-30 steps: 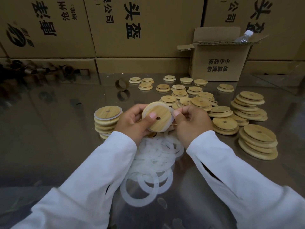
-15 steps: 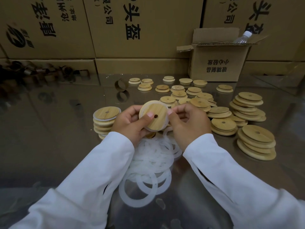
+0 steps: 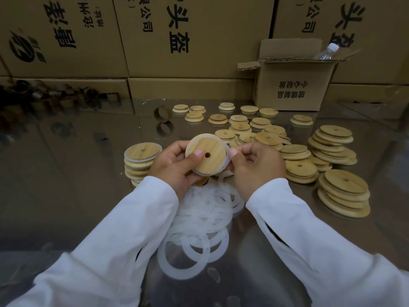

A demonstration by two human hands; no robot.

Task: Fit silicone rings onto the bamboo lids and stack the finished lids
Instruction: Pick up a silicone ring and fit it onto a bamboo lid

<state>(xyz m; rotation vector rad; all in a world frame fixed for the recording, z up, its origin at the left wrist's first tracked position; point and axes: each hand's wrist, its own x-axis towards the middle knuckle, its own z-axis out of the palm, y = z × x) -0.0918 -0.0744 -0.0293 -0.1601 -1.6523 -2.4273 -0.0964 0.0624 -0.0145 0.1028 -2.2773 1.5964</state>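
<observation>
Above the middle of the worktop (image 3: 66,196), the left hand (image 3: 174,167) grips a bamboo lid (image 3: 205,155), thumb across its face, while the right hand (image 3: 256,167) pinches the silicone ring (image 3: 226,161) at its rim.

Lid (image 3: 211,167) moved slightly left vs 1 s ago, face turned more toward camera. Ring (image 3: 226,161) now shows as a wider white band along the lid's right edge, earlier only a thin rim. Right hand (image 3: 257,167) followed left, thumb now pinching that band. Left hand (image 3: 172,167) shifted left with lid.
</observation>
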